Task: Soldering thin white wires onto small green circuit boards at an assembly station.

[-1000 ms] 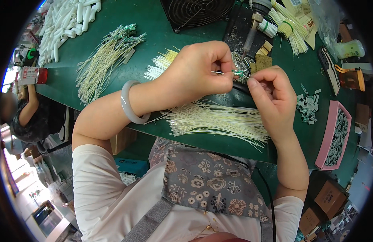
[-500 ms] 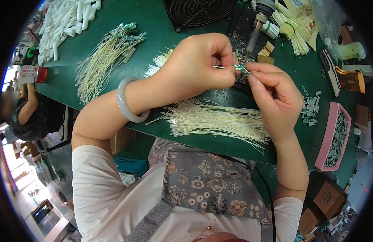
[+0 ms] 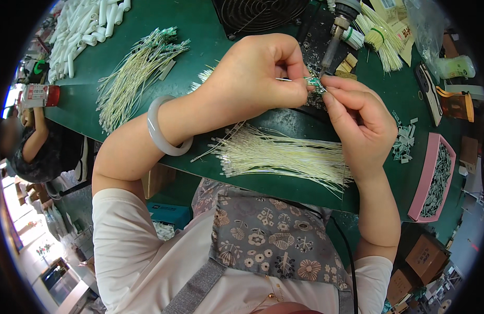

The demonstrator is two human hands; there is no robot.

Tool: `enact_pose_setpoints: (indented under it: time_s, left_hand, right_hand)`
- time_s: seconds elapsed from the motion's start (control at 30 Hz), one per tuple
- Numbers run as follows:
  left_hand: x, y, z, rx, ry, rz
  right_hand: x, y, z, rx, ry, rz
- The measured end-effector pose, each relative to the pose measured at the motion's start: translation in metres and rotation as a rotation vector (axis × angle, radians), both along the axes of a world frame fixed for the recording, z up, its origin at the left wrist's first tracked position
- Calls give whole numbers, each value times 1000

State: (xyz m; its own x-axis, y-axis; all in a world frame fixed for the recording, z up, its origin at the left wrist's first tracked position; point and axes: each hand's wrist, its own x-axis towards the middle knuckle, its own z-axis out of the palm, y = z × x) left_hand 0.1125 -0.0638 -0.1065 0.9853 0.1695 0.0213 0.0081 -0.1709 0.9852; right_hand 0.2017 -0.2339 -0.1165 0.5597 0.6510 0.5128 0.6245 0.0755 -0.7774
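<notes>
Left hand (image 3: 257,76) and right hand (image 3: 365,118) pinching small green board (image 3: 315,82) near soldering iron (image 3: 333,48); pale wires (image 3: 281,154) by tabletop's (image 3: 200,44) near edge.

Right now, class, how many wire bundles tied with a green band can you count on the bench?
2. The cream bundle lies to the right of the soldering iron; the whiter bundle lies between them. Others may be hidden.

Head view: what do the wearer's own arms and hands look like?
White short sleeves end just above the elbows. A smooth, glossy pale-grey bangle circles the left forearm; the right forearm is unadorned. Left hand and right hand are ungloved.
</notes>
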Motion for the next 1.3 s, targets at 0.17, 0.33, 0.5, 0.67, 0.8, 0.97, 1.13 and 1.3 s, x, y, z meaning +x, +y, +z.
enact_pose_setpoints:
  time_s: [0.17, 0.33, 0.5, 0.67, 0.8, 0.97, 1.13, 1.3]
  left_hand:
    - [2, 0, 3, 10, -3, -5]
    - [3, 2, 4, 32, 0, 0]
    - [4, 2, 6, 41, 10, 1]
    - [3, 3, 8, 39, 11, 6]
    - [2, 2, 11, 50, 11, 5]
    - [4, 3, 11, 71, 12, 8]
    - [2, 1, 12, 72, -14, -4]
    - [-1, 2, 9, 143, 50, -73]
  right_hand:
    - [0, 1, 1, 17, 22, 2]
    - [1, 1, 1, 28, 30, -13]
    - [2, 3, -1, 48, 24, -7]
    - [1, 3, 1, 48, -3, -2]
    - [2, 2, 2, 48, -2, -1]
    - [4, 3, 1, 53, -12, 2]
    - [3, 1, 3, 37, -11, -3]
    - [4, -6, 5, 37, 80, 14]
